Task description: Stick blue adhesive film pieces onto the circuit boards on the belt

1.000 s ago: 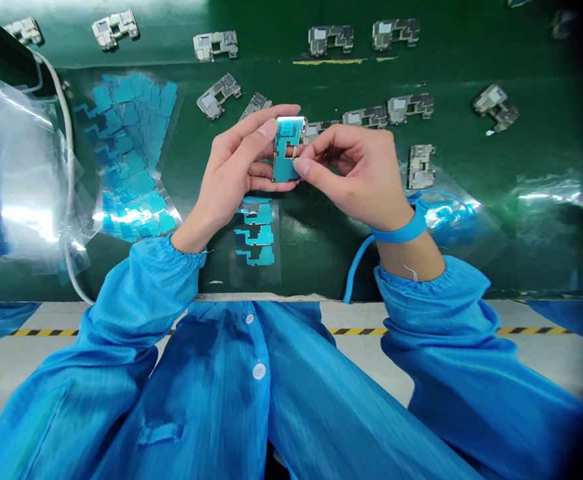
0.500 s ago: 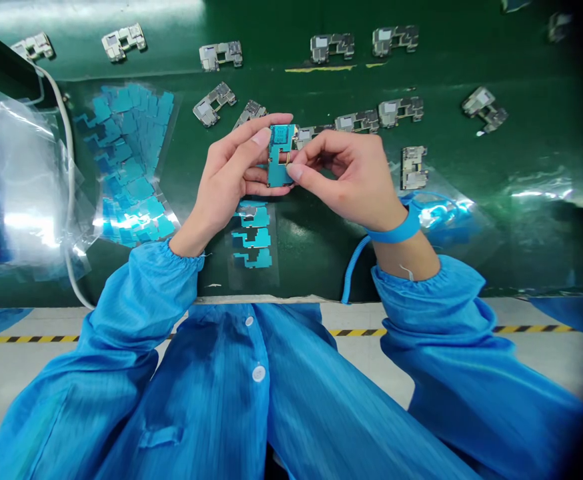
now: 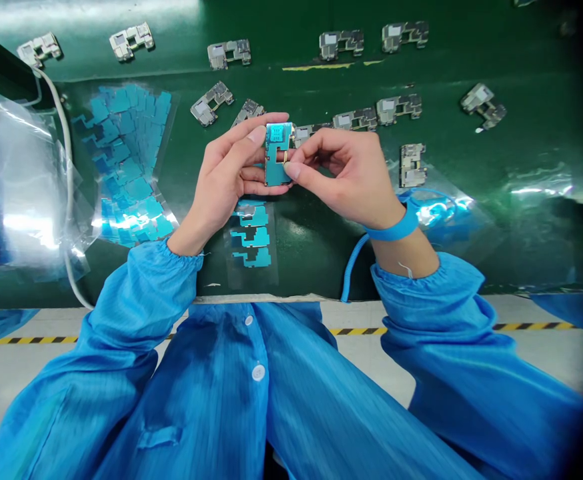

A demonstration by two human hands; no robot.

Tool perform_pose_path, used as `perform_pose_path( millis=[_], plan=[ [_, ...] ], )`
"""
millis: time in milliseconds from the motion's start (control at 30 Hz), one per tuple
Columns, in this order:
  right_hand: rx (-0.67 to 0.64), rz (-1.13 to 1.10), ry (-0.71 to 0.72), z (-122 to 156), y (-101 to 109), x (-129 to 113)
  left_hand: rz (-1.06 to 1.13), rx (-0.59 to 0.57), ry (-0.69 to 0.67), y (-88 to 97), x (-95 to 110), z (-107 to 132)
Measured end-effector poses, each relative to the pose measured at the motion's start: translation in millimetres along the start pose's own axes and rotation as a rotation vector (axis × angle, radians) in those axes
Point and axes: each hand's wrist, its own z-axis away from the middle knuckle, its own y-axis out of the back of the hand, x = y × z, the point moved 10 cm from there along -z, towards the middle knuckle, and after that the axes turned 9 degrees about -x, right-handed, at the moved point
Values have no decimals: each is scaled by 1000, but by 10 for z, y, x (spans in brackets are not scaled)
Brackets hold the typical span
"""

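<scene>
**Two-hand pinch on a film-covered circuit board over a green mat**

Head view. We see a small circuit board, faced with teal film, held in the air at frame centre, above the green work mat. The left hand cradles its left edge, with the fingers curled closed behind it and the thumb angled toward its upper corner. The right hand pinches the right edge between thumb and forefinger, near a small gold-coloured part. Just above lies a scattered group of bare circuit boards. To the lower left we note a teal film sheet, and directly below, a strip of film pieces. The blue wrist strap circles the right wrist, its coiled cord trailing down. We judge that a slipping pinch could drop the board onto its neighbours, while heavy thumb pressure could crease or lift the film.
</scene>
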Motion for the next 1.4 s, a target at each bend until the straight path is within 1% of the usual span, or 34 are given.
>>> perform_pose_path(
  millis=[167,300,533,767,967,1167,1400],
  plan=[
    [5,17,8,-3,1,-20,25,20,16,20,-14,-3],
    [4,8,0,-4,3,-13,58,-3,-1,-7,2,-8],
    [8,-6,7,3,1,-16,14,23,32,3,-2,20],
    [21,9,27,9,0,-45,-33,-27,-28,-11,-7,25],
    [9,19,7,8,2,-49,-57,0,-53,-28,-2,20],
    [1,36,12,10,3,-57,-83,-5,-67,-35,17,22],
    [-8,27,-6,3,2,-35,-90,2,-55,-37,24,31]
  ],
)
